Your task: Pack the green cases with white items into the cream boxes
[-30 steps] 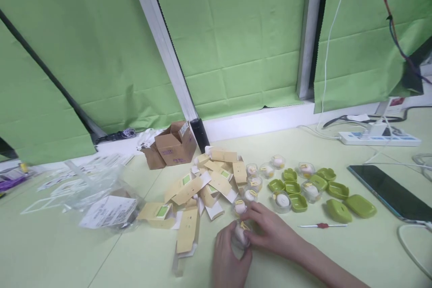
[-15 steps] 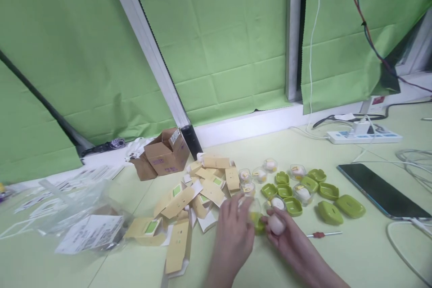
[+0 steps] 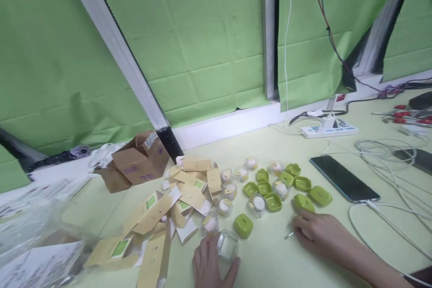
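Observation:
My left hand (image 3: 211, 263) is at the bottom middle, its thumb and fingers around a clear plastic cup (image 3: 228, 245) that looks empty. Just beyond the fingers is a clear case (image 3: 209, 223) with a whitish ball inside. On the right, the fingers of my right hand (image 3: 312, 230) are closed on a thin screwdriver. Only its metal tip (image 3: 289, 235) shows; the hand covers the rest. A green lid-like piece (image 3: 303, 203) lies right beyond that hand. Between the hands sits a green slotted piece (image 3: 243, 226).
Several clear cases (image 3: 258, 204) and green trays (image 3: 273, 202) lie ahead. Opened yellow cartons (image 3: 192, 195) are heaped left of them, near a brown cardboard box (image 3: 141, 159). A phone (image 3: 344, 177), cables (image 3: 384, 148) and a power strip (image 3: 329, 128) occupy the right.
The hands have moved apart. The whitish ball is out of my right hand, which has gone right to the screwdriver. My left hand is lower, at the clear cup. The view has turned right.

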{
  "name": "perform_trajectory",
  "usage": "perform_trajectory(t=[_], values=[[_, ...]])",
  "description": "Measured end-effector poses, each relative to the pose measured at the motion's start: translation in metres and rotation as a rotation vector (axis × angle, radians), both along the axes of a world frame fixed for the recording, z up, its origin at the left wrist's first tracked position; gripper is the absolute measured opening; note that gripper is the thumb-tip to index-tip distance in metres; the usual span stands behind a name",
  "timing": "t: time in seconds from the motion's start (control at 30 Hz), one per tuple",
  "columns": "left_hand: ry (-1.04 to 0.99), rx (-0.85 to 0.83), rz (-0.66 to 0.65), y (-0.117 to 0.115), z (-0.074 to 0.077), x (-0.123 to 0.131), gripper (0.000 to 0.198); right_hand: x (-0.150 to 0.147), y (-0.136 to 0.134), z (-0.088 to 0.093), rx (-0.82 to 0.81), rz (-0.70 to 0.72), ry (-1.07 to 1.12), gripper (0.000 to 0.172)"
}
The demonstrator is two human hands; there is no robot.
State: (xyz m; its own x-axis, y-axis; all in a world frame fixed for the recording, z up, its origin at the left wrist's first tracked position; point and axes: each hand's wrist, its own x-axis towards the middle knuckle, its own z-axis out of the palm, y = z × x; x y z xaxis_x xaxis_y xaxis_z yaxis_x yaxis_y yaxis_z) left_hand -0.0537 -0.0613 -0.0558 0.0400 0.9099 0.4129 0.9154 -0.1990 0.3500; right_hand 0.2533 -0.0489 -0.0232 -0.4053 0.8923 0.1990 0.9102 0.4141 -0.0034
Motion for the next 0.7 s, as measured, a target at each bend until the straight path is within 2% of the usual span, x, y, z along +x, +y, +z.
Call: perform_trajectory(t=[0.1,0.13,0.2,0.23,0.27,0.33,0.43,0.5,0.57,0.63,0.7], values=[[0.079,0.062,0.057,0.004,0.003,0.007,0.061,0.004,0.003,0.014,0.064,0.093,-0.065,0.018],[0.115,0.087,0.045,0.006,0.007,0.010,0.065,0.009,0.006,0.019,0.078,0.113,-0.047,0.018],[0.203,0.108,-0.047,0.012,0.020,0.019,0.062,0.025,0.016,0.030,0.089,0.067,0.050,0.015],[0.250,0.098,-0.124,0.016,0.028,0.024,0.056,0.034,0.024,0.036,0.079,-0.005,0.133,0.013],[0.285,0.072,-0.195,0.021,0.037,0.030,0.051,0.044,0.035,0.042,0.063,-0.145,0.226,0.010],[0.325,-0.033,-0.303,0.032,0.055,0.042,0.049,0.063,0.059,0.053,-0.070,-0.411,0.471,0.003],[0.315,-0.199,-0.414,0.042,0.078,0.054,0.040,0.082,0.092,0.063,-0.115,-0.520,0.610,0.015],[0.213,-0.227,-0.462,0.043,0.088,0.056,0.039,0.087,0.103,0.065,-0.123,-0.540,0.730,0.014],[0.006,-0.227,-0.478,0.043,0.092,0.055,0.041,0.085,0.105,0.066,-0.132,-0.544,0.898,0.009],[-0.314,-0.251,-0.426,0.044,0.092,0.055,0.037,0.073,0.103,0.067,-0.161,-0.518,1.097,0.010],[-0.729,-0.302,-0.377,0.050,0.091,0.059,0.033,0.051,0.101,0.068,-0.230,-0.453,1.309,0.015]])
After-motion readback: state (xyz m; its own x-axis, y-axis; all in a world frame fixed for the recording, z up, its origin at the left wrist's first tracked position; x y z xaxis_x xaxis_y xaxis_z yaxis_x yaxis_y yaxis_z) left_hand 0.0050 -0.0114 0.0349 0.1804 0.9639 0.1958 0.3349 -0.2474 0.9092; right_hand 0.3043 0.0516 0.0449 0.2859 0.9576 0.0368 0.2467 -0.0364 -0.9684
